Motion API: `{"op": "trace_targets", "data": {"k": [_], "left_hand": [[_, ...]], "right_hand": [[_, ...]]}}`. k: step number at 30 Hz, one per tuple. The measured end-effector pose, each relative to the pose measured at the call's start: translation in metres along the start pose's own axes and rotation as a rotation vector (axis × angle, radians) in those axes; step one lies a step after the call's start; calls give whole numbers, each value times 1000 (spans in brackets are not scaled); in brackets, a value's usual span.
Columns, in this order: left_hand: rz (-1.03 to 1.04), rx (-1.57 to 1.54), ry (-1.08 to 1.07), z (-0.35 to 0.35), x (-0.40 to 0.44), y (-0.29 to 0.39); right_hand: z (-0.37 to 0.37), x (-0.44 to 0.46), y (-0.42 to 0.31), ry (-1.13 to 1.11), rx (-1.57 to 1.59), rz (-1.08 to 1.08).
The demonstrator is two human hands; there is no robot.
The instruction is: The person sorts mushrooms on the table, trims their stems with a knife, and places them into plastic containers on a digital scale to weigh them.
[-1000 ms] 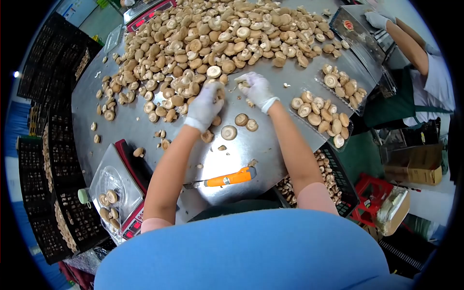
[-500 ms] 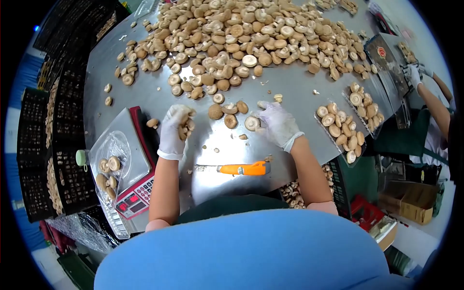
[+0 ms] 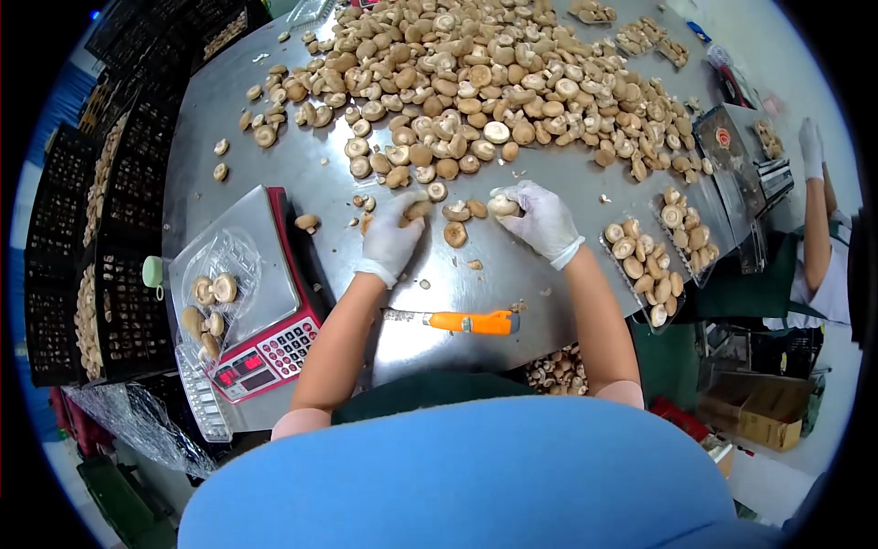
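My left hand, in a white glove, is closed around a brown mushroom just above the metal table. My right hand, gloved the same way, pinches a pale mushroom between thumb and fingers. Between the hands lie a few loose mushrooms. Small mushroom bits are beside my left hand. Nearer to me, an orange-handled knife lies flat with its blade to the left. A large heap of mushrooms covers the far part of the table.
On the left, a red-framed scale carries a clear plastic tray with several mushrooms. Filled mushroom trays stand at the right. Black crates are stacked at far left. Another person's gloved hand is at far right.
My left hand has moved right and now grips a mushroom; small mushrooms lie where it was. My right hand has taken hold of a pale mushroom. The camera view has shifted slightly.
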State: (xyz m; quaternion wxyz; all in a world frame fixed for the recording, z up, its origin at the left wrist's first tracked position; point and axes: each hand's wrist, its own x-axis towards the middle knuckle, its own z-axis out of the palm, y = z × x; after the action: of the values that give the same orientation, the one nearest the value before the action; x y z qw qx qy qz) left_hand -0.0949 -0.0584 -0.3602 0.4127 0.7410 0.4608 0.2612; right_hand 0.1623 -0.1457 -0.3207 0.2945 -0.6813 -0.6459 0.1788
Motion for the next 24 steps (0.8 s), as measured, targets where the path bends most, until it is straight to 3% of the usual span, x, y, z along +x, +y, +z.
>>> {"op": "trace_targets", "data": {"k": [1, 3, 4, 7, 9, 10, 11, 14, 16, 17, 19, 21, 23, 24], "left_hand": [[-283, -429, -93, -14, -5, 22], [-241, -998, -92, -23, -11, 31], [-266, -1093, -161, -33, -16, 29], [-286, -1150, -182, -52, -30, 36], [-299, -1162, -132, -62, -40, 39], [-315, -1209, -149, -68, -46, 39], [-329, -1256, -165, -75, -52, 41], [-386, -1339, -142, -94, -73, 45], [-462, -1418, -75, -101, -87, 41], [-394, -1418, -93, -110, -101, 44], [-319, -1234, -108, -129, -118, 42], [-259, -1118, 30, -154, -147, 50], [-207, -945, 214, -184, -175, 50], [-187, -845, 300, -202, -189, 49]], "right_hand": [[1, 0, -9, -23, 97, -53], [13, 0, -23, -55, 198, -105], [23, 2, -28, -151, 117, -115], [31, 18, -41, -332, 95, -128], [30, 35, -46, -421, 198, 150], [26, 47, -49, -580, 400, 389], [29, 54, -40, -450, 198, 108], [19, 71, -44, -487, 51, 28], [20, 67, -46, -337, 285, 53], [23, 66, -54, -362, 285, 13], [30, 65, -83, -524, 749, 152], [42, 72, -115, -567, 667, 104], [60, 82, -126, -576, 318, -163], [73, 91, -115, -679, 368, 104]]}}
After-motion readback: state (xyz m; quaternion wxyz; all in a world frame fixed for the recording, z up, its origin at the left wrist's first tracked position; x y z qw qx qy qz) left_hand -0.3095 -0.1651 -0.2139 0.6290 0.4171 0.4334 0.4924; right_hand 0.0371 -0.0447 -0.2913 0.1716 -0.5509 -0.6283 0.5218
